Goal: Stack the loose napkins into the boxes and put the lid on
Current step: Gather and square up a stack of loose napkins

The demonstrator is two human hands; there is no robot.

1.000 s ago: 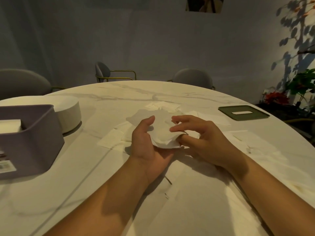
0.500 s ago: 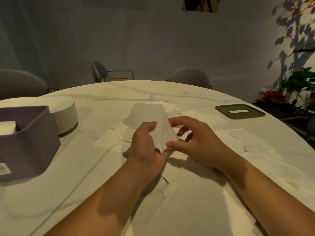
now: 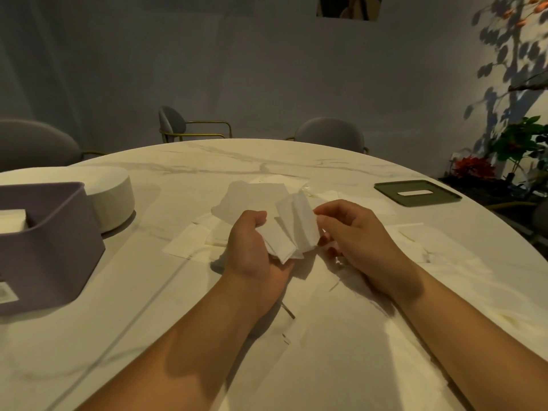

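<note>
Head view: both hands are seen above a marble table (image 3: 237, 161). A bunch of white napkins (image 3: 296, 232) is held between them, raised off the table. The left hand (image 3: 252, 250) is clamped on the near end of the bunch, with the thumb pressed on top and the fingers curled beneath. The right hand (image 3: 358, 232) is curled at the right edge of the bunch, which is pinched between thumb and fingers; the fingertips are partly hidden by paper. One flat sheet (image 3: 252, 197) is fanned out beyond the left thumb; whether it is in the grip or lying behind cannot be told. Loose napkins (image 3: 189, 241) are spread flat on the table under and around both hands, some just left of the left hand, more just right of the right hand. A purple box (image 3: 50, 256) is set well to the left of the left hand, open at the top, with a stack (image 3: 12, 222) of napkins seen inside. A round white tub (image 3: 109, 200) is placed just behind the box; contact cannot be told. A green lid (image 3: 418, 192), slotted, is laid flat beyond and to the right of the right hand, well apart from the box. Chairs (image 3: 329, 133) are noted past the far table edge, and a plant (image 3: 519, 143) far right of the right hand.
</note>
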